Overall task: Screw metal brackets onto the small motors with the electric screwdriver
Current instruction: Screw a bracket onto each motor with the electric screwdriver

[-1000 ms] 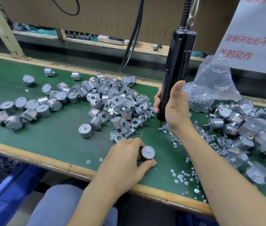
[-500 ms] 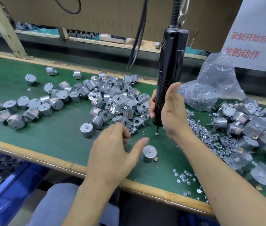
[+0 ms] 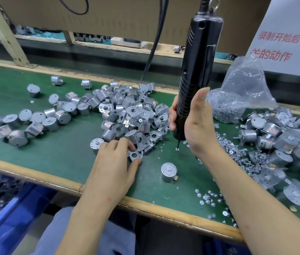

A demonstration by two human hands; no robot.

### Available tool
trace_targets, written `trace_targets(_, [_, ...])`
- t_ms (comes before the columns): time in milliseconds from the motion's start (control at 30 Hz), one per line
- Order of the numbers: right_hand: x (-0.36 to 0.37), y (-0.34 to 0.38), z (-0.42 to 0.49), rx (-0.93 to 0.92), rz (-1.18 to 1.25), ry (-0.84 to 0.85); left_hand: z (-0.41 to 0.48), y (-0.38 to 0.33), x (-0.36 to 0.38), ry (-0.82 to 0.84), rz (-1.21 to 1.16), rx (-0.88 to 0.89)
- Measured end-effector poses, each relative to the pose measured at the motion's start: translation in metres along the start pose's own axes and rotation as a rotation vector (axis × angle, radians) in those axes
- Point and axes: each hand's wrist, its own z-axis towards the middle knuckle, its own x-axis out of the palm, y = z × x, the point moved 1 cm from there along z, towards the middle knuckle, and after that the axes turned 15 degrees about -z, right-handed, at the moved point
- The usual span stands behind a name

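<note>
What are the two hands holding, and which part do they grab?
The right hand grips the black screwdriver around its lower body. The left hand pinches a flat metal bracket by its edges.

Two hands at the worktop (image 3: 62,153): left hand (image 3: 113,162), right hand (image 3: 199,126). One electric screwdriver (image 3: 195,70). One clear bag (image 3: 241,89) of screws. One motor (image 3: 168,172) stands alone by the front edge; heaped motors (image 3: 128,103), brackets (image 3: 135,155) and loose screws (image 3: 208,197) are past counting.
</note>
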Motion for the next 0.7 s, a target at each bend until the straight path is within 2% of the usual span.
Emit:
trace_targets(167, [-0.002, 0.002, 0.000, -0.010, -0.005, -0.019, -0.006, -0.002, -0.019, 0.047, -0.152, 0.048])
trace_targets(300, [-0.002, 0.004, -0.001, -0.005, -0.001, -0.023, -0.007, -0.016, -0.021, 0.069, -0.326, 0.156])
trace_targets(400, [-0.002, 0.005, -0.002, -0.008, 0.004, -0.007, -0.008, -0.026, -0.006, 0.142, -0.356, 0.235])
trace_targets(533, [-0.004, 0.007, -0.003, 0.031, 0.155, 0.128, -0.011, -0.028, 0.013, 0.254, -0.330, 0.280])
trace_targets(700, [-0.012, 0.016, -0.005, 0.024, 0.314, 0.252, -0.013, -0.023, 0.018, 0.285, -0.331, 0.302])
